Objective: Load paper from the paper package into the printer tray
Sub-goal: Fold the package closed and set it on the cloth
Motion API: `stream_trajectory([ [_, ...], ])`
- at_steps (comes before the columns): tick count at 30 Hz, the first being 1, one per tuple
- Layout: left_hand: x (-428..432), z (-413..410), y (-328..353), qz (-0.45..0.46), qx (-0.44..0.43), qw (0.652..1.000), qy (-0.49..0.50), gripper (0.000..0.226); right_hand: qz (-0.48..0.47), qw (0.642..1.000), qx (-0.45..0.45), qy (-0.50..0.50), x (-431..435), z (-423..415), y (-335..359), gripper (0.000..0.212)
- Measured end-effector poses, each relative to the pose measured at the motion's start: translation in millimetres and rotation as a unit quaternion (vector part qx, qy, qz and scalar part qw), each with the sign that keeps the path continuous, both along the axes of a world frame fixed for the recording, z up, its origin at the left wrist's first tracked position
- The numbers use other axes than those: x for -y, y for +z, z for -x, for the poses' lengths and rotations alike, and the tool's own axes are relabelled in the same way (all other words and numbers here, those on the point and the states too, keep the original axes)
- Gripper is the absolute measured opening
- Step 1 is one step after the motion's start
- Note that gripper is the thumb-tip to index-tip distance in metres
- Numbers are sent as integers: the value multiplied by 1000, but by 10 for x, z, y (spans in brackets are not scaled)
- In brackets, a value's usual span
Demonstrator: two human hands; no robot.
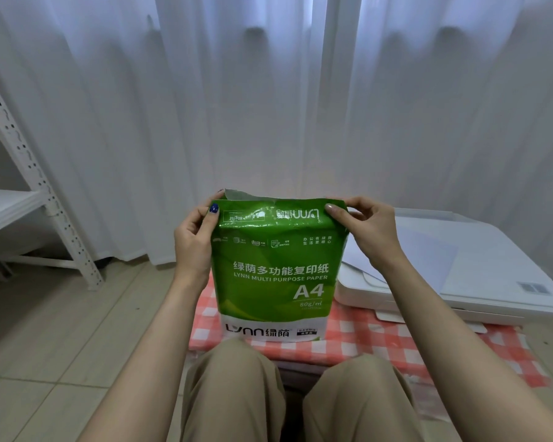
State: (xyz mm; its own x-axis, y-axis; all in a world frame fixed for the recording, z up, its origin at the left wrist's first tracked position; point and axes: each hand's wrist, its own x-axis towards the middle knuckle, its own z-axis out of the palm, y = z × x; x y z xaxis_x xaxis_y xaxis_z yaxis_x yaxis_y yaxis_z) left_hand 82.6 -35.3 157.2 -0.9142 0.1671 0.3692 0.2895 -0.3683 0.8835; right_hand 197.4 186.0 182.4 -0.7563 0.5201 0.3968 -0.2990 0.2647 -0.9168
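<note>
Your knees (300,378) sit below the green paper package (270,269), upright on the checked cloth (380,339) beside the printer (479,275). Left hand (193,240) and right hand (369,229) each have a closed grip, pinching its folded top corners.

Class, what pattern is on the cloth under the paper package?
Red-and-white checks on the cloth, clearest in the head view.

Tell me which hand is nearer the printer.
Right. The right hand grips the package's top right corner, right beside the printer. The left hand holds the far corner, with the package between.
</note>
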Motion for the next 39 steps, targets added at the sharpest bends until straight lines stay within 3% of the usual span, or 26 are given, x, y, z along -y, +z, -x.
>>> stream_trajectory([
  [16,-75,-27,70,54,-36,997,31,24,-10,1000,6,19,70,42,52,25],
  [33,-100,0,72,18,7,998,55,26,-14,999,31,24,112,121,50,26],
  [36,-94,-3,108,51,-17,997,49,22,-17,999,30,30,94,107,54,26],
  [39,-52,37,192,145,-68,987,22,14,-31,998,38,46,48,90,65,27],
])
